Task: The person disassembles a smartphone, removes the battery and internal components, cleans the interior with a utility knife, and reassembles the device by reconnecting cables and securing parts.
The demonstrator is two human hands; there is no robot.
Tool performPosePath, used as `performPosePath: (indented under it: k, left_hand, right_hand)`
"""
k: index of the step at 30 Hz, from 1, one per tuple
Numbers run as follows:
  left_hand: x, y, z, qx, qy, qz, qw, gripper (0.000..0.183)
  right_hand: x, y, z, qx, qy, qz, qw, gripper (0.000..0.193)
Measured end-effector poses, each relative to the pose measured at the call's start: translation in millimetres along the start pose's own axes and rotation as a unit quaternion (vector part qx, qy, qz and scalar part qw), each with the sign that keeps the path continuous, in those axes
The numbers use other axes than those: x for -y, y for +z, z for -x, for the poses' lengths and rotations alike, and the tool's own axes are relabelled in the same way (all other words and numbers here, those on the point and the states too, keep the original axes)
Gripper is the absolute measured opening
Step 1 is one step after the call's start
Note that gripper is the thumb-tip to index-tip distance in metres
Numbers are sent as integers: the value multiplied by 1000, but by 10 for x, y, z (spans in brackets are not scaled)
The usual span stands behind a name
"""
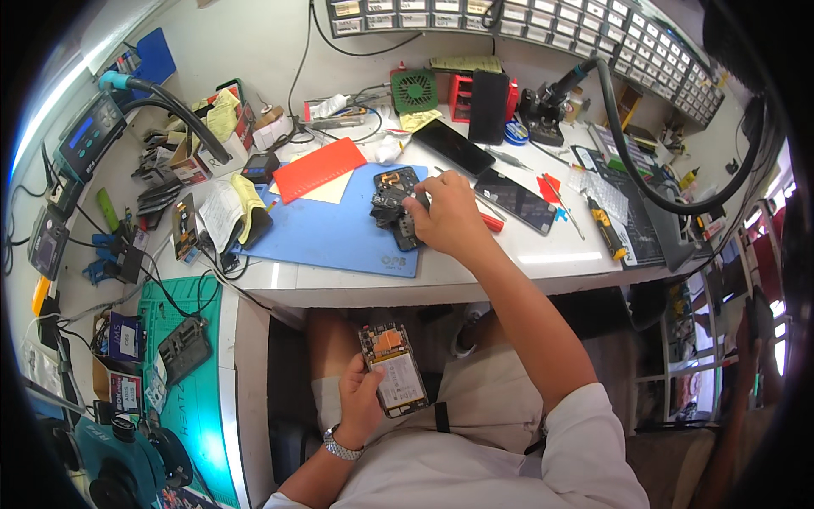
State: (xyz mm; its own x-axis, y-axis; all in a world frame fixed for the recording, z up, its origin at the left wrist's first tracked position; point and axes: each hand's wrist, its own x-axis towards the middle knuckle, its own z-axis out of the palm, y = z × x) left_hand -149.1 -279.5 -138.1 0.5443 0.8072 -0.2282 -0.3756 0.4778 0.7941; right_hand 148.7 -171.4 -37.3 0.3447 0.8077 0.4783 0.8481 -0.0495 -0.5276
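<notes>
pale wall [246, 59] above a white workbench [509, 271]

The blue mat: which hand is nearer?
Right. The right hand is at the right edge of the blue mat; the left hand is short of it, holding an opened phone.

I see room to pass midway across the blue mat [326, 236]; crumpled papers [224, 206] crowd its left, a red sheet [320, 170] lies over its far edge, and black phone parts [390, 204] and the right hand [445, 212] block its right.
</notes>
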Motion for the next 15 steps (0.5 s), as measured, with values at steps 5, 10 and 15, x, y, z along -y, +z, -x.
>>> performPosePath:
  k: [5, 10, 15]
  left_hand:
    - [-64, -42, 26, 9, 24, -8, 1000, 29]
    - [-123, -77, 15, -12, 32, -2, 999, 30]
    - [-188, 18, -137, 22, 24, -7, 999, 31]
  right_hand:
    - [109, 41, -235, 133, 47, 93, 986, 50]
    - [73, 122, -318, 87, 98, -66, 989, 27]
    - [-208, -26, -306, 2, 99, -233, 967, 11]
